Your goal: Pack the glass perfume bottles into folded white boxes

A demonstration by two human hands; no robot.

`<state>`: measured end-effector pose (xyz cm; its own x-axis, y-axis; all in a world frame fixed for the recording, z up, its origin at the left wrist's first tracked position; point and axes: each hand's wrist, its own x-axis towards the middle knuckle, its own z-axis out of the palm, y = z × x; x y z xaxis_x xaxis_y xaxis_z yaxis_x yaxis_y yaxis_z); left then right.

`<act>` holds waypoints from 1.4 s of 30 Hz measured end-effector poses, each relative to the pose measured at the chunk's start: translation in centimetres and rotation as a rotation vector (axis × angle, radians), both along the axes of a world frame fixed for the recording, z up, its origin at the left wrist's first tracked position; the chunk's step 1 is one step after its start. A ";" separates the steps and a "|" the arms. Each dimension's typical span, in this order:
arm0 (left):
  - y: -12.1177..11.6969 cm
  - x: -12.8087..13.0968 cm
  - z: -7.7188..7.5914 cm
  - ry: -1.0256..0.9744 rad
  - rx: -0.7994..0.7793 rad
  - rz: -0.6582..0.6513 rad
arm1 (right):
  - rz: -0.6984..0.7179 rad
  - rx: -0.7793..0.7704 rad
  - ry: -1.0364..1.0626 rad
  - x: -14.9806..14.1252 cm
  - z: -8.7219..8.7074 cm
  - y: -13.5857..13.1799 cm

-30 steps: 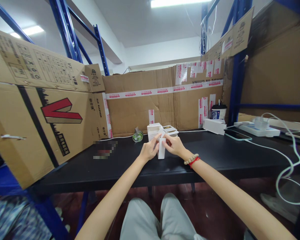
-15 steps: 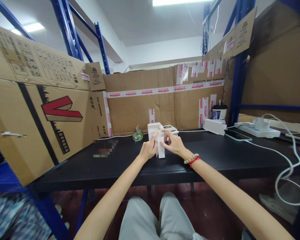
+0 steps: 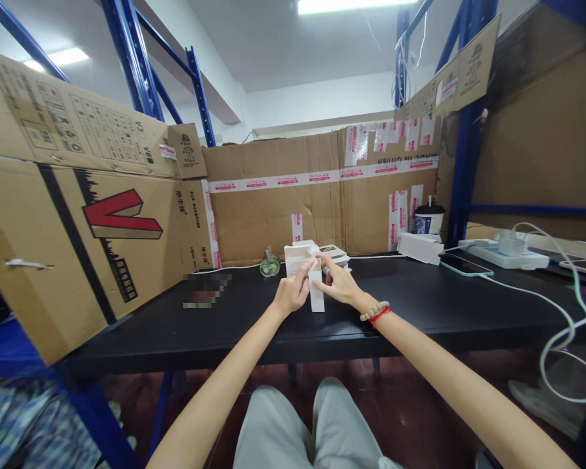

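Observation:
A small upright white carton (image 3: pixel 316 296) stands on the black table (image 3: pixel 420 299) in front of me. My left hand (image 3: pixel 290 293) pinches its left side near the top. My right hand (image 3: pixel 339 284), with a bead bracelet and red string at the wrist, grips its right side, forefinger on the top flap. Just behind the carton sit more white boxes (image 3: pixel 297 255) and a flat box with a dark printed lid (image 3: pixel 333 251). A small green glass bottle (image 3: pixel 270 264) stands to their left.
Cardboard sheets (image 3: pixel 92 215) wall the table on the left and back. At the right are a white box (image 3: pixel 418 246), a lidded cup (image 3: pixel 428 218), a phone (image 3: pixel 461 263), a power strip (image 3: pixel 505 253) and a looping white cable (image 3: pixel 566 326). Blue rack posts (image 3: pixel 461 163) flank the table.
The white carton's top flap, lifted a second ago, now lies closed. Both hands stay on the carton, shifted slightly.

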<state>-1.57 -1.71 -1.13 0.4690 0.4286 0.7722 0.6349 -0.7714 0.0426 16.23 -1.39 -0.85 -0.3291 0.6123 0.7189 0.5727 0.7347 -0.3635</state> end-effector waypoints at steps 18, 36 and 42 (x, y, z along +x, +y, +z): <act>1.5 0.2 0.1 -0.238 0.288 0.320 | 0.148 -0.045 0.352 -0.1 0.0 1.1; 1.8 -0.3 -0.3 -0.157 0.107 0.250 | 0.701 -0.826 1.107 1.3 2.3 0.2; 0.8 0.5 -0.2 0.046 0.251 0.190 | 0.735 -0.896 1.232 2.0 2.7 0.0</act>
<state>-1.10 -0.88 -1.32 0.4357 0.3109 0.8447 0.7657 -0.6214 -0.1663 18.24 -1.38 1.86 -0.2587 0.9234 0.2834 -0.6923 0.0274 -0.7211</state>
